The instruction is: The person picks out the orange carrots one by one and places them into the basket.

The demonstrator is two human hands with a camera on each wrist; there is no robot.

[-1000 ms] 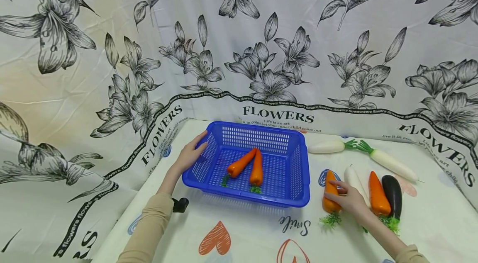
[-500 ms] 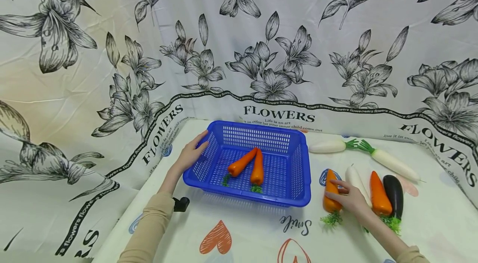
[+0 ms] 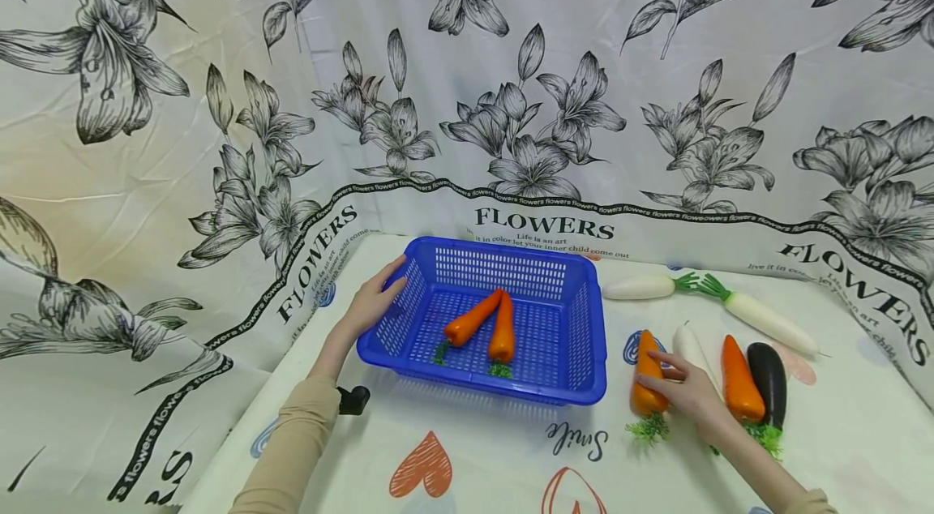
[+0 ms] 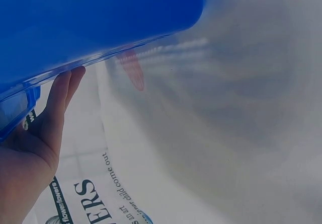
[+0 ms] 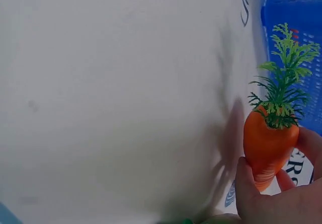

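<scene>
My left hand [image 3: 370,305] holds the left rim of a blue plastic basket [image 3: 481,387], its fingers along the outside in the left wrist view. Two orange carrots [image 3: 502,327] with green tops lie inside the basket, their tips meeting. To the right of the basket, my right hand [image 3: 689,392] pinches another carrot [image 3: 649,384] between thumb and fingers. In the right wrist view that carrot [image 5: 266,138] shows its leafy top pointing away from the palm, with a shadow on the cloth beside it.
Right of my right hand lie a white radish [image 3: 689,348], a carrot [image 3: 740,380] and a dark eggplant [image 3: 769,384]. Two more white radishes, one at the left [image 3: 638,287] and one at the right [image 3: 769,322], lie behind them. A flower-printed curtain [image 3: 540,133] stands behind the table.
</scene>
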